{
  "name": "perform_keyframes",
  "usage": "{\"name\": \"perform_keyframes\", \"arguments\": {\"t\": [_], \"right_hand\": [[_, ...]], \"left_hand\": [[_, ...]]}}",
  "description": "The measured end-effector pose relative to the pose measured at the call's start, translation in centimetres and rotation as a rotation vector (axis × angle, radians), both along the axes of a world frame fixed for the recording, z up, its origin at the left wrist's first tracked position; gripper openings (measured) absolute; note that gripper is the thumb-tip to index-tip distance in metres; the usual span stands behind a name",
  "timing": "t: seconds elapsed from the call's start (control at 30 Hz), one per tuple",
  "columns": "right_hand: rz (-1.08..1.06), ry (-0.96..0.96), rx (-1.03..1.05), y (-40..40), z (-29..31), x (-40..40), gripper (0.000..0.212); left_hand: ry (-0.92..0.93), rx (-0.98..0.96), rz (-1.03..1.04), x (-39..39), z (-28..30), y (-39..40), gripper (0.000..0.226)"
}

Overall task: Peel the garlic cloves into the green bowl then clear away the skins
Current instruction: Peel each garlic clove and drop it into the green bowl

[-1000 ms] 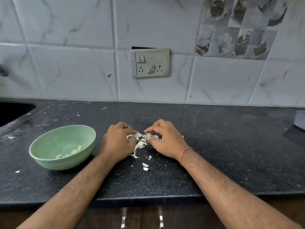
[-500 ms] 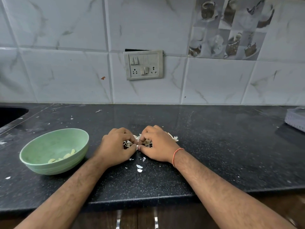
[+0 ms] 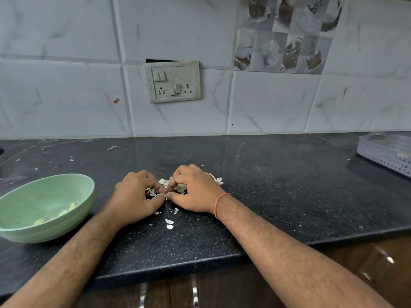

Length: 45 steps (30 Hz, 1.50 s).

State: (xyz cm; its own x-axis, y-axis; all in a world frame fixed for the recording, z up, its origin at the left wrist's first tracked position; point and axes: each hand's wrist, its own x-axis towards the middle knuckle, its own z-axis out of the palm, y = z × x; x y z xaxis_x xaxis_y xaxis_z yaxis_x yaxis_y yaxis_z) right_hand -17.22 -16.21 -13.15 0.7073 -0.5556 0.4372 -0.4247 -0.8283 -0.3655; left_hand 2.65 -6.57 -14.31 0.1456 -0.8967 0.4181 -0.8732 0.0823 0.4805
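Note:
A pile of papery white garlic skins lies on the black counter, cupped between my two hands. My left hand curls around the pile's left side and my right hand around its right side, thumbs touching at the front. Some skins stick out past my right hand. A few loose flakes lie nearer the counter's front edge. The green bowl stands to the left of my left hand, with a few peeled yellowish cloves in it.
A grey perforated basket sits at the far right of the counter. Small skin scraps are scattered at the back left. A switch and socket plate hangs on the tiled wall. The counter's front edge runs below my forearms, over brown cabinet doors.
My hands have closed in around the skins, pulling the spread pile together into a tighter heap. The view has shifted to the right, bringing the grey basket into sight.

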Motion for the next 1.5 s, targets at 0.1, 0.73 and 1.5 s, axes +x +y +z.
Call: {"name": "perform_keyframes", "arguments": {"t": [0.1,0.73,1.5], "right_hand": [[0.002,-0.007,0.005,-0.2,-0.1,0.1,0.011],[-0.037,-0.380,0.127,0.3,0.8,0.1,0.030],[-0.136,-0.166,0.169,0.4,2.3,-1.2,0.018]], "left_hand": [[-0.025,0.029,-0.011,0.1,-0.1,0.0,0.009],[0.588,-0.197,0.010,-1.3,1.6,0.2,0.017],[0.229,-0.235,-0.094,-1.5,1.7,-0.3,0.026]]}}
